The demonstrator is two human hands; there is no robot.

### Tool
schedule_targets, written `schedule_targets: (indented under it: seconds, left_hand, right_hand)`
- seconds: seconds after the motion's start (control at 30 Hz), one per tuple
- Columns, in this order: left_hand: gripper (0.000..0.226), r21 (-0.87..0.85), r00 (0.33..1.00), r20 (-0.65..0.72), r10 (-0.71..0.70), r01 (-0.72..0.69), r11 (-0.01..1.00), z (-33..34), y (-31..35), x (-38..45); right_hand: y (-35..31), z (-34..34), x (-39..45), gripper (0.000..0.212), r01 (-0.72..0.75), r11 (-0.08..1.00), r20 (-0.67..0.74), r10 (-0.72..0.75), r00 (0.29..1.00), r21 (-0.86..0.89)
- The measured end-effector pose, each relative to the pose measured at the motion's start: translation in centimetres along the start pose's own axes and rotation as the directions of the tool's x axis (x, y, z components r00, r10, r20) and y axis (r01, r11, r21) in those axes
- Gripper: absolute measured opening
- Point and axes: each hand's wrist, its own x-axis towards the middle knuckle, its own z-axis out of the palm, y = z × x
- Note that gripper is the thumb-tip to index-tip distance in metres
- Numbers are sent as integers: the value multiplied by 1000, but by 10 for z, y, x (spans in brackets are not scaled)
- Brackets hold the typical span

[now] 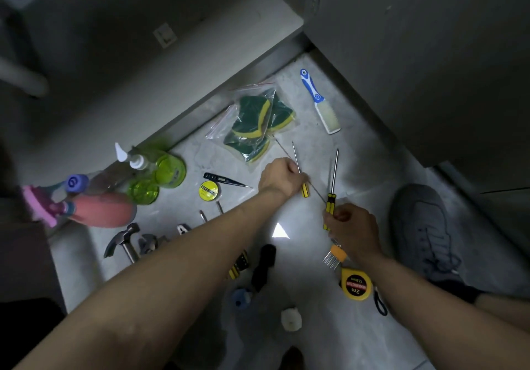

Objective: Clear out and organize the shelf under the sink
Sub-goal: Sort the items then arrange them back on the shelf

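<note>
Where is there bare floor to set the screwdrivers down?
Bare floor lies between the blue-handled white brush, the grey shoe and the screwdrivers. It is crowded lower left, around the steel claw hammer and green bottles.

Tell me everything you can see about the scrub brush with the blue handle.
The scrub brush lies flat on the pale floor, by the dark cabinet door and just right of the bag of sponges. Its handle looks like blue plastic with white trim; the head carries pale, cream bristles. The handle points away from the person, the head toward them. Neither hand touches it, and nothing rests on it.
</note>
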Motion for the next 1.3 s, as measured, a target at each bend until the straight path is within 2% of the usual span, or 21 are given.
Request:
schedule_targets:
  seconds: [0.17, 0.33, 0.4, 0.47, 0.57, 0.63, 0.77, 0.87, 1.0, 1.13, 1.2, 1.3]
  left_hand:
    - [9, -274, 987, -159, -4, -40, 961, -35, -61, -53]
    - [15, -353, 915, -341, -215, 87, 931, -59, -142, -112]
    - [15, -385, 889, -354, -291, 145, 911, -63, -163, -127]
    - [18, -406, 876, -349, -334, 180, 896, -64, -175, -138]
    - [18, -440, 859, -326, -395, 232, 868, -59, -182, -148]
    - [14, -454, 858, -294, -422, 263, 851, -57, -182, -152]
    - [14, -435, 878, -228, -420, 294, 851, -53, -180, -152]
    - [13, -395, 904, -200, -378, 278, 876, -55, -173, -143]
    - [13, -307, 952, -148, -268, 213, 928, -51, -149, -123]
    - [17, -128, 979, -113, -169, 154, 980, -38, -123, -105]
    - [18, -77, 983, -94, -155, 148, 986, -33, -114, -97]
    - [19, 24, 989, -65, -134, 136, 990, -28, -101, -86]
  right_hand:
    - [-17, 14, -11, 36, 209, 972, 132, -194, 972, -105]
    - [-59, 71, -32, 45, 440, 869, 349, -349, 870, -226]
    - [-64, 97, -41, 41, 462, 853, 385, -352, 853, -243]
    - [-62, 116, -50, 38, 476, 812, 407, -330, 852, -338]
    - [-54, 127, -58, 45, 505, 707, 433, -302, 849, -496]
    - [-50, 126, -62, 45, 500, 694, 454, -271, 848, -518]
    - [-48, 119, -72, 41, 468, 717, 450, -238, 861, -516]
    - [-44, 107, -78, 38, 492, 679, 437, -270, 858, -545]
    - [-27, 75, -79, 27, 546, 541, 523, -214, 825, -640]
    - [-12, 45, -79, 18, 495, 454, 506, -107, 856, -741]
    - [-6, 33, -76, 16, 475, 464, 488, -102, 867, -748]
    - [0, 18, -74, 15, 476, 551, 495, -127, 860, -685]
